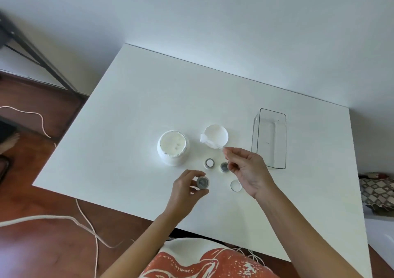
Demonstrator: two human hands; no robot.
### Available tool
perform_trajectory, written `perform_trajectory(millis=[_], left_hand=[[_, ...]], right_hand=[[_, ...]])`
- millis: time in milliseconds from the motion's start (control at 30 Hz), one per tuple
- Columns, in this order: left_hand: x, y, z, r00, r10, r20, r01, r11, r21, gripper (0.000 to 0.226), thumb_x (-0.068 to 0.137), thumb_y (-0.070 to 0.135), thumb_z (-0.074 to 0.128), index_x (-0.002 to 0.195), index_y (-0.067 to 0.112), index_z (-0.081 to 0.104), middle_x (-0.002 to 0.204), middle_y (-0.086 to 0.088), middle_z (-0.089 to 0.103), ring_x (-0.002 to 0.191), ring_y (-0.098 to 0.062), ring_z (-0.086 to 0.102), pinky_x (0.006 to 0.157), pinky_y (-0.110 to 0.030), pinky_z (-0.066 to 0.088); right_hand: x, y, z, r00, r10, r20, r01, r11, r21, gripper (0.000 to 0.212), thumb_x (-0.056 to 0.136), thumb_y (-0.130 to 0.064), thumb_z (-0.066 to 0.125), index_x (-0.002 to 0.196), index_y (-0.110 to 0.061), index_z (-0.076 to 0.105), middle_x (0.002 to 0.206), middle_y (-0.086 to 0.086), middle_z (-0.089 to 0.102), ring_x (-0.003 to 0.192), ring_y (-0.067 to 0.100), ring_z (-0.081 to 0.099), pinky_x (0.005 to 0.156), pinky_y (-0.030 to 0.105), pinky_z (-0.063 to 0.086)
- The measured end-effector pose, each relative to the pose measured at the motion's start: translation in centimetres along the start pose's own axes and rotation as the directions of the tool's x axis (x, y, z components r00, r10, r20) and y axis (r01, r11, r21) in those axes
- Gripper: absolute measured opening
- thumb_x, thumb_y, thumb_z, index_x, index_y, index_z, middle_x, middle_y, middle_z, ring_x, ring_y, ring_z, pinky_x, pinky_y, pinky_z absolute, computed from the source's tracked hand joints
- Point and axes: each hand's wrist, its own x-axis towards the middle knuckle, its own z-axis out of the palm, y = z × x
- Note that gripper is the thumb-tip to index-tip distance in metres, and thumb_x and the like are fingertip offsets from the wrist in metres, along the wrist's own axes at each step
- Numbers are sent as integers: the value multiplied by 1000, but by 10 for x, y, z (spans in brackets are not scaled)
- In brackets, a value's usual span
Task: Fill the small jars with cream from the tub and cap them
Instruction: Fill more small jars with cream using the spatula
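— White table (132,111) against a pale wall; what's on it?
— An open tub (173,147) of cream, its lid (216,135) just beside.
— The hands?
— Left hand (187,187) curls round a small jar (203,182). Right hand (248,171) pinches a clear spatula (210,142), tip over the lid.

On the table (132,111), the tub (172,147) sits left of its lid (216,135) (three jars (209,163) nearer), bin (269,138) far right.

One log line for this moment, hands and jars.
left hand: grips jar | right hand: pinches spatula, tip over tub lid | tub: open | filled jar: uncapped
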Motion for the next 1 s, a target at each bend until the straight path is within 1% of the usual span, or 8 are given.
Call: perform_trajectory(millis=[167,267,333,467,567,667,767,1000], left_hand=[[-13,20,-45,989,-45,-144,30,994,-106,45,74,5,86,100,36,66,107,11,66,78,-10,68,69,-16,53],[-13,25,-71,981,-83,-174,56,986,-157,43,74,5,86,103,32,70,108,8,66,78,-11,68,70,-18,53],[-12,25,-86,978,-102,-180,71,983,-168,41,74,6,86,105,28,72,108,9,66,77,-10,68,69,-18,51],[-6,26,-109,971,-146,-192,101,969,-226,41,73,3,86,104,27,72,103,6,71,68,-6,64,66,-19,49],[-2,26,-119,967,-174,-186,122,958,-261,40,72,2,86,102,25,72,94,5,73,62,-5,59,64,-19,47],[2,23,-130,964,-195,-178,140,949,-283,39,72,4,87,101,24,72,90,9,74,58,-7,54,63,-21,45],[5,21,-137,963,-204,-176,147,945,-292,38,72,5,87,100,25,71,93,12,74,61,-12,55,64,-25,47],[14,20,-144,956,-244,-162,185,932,-311,35,71,9,88,92,29,70,82,7,73,64,-12,58,63,-23,45]], right_hand=[[15,-10,42,968,-247,50,246,883,-400,3,82,-17,74,83,-15,76,68,-7,70,60,0,60,58,12,45],[28,-12,69,874,-443,198,441,555,-706,9,87,-15,67,86,-12,76,77,-2,72,72,9,63,64,11,43],[37,-11,86,809,-489,326,510,306,-804,14,91,-13,61,90,-9,74,83,3,71,84,17,58,71,21,41],[54,-4,111,716,-438,543,533,-160,-831,19,97,-13,51,101,-12,69,88,6,64,96,22,47,77,30,43],[59,0,123,716,-370,592,476,-361,-802,18,94,-9,49,94,-13,66,84,3,61,91,22,44,73,27,32],[61,5,132,736,-342,584,435,-422,-795,17,93,-9,50,88,-13,65,81,2,59,90,23,44,72,28,28],[63,8,132,761,-316,567,446,-379,-811,22,97,-19,50,87,-11,67,80,4,61,89,24,45,75,29,32],[61,1,120,876,-336,346,387,62,-920,22,96,-23,54,80,-11,63,81,5,68,89,27,49,75,33,38]])
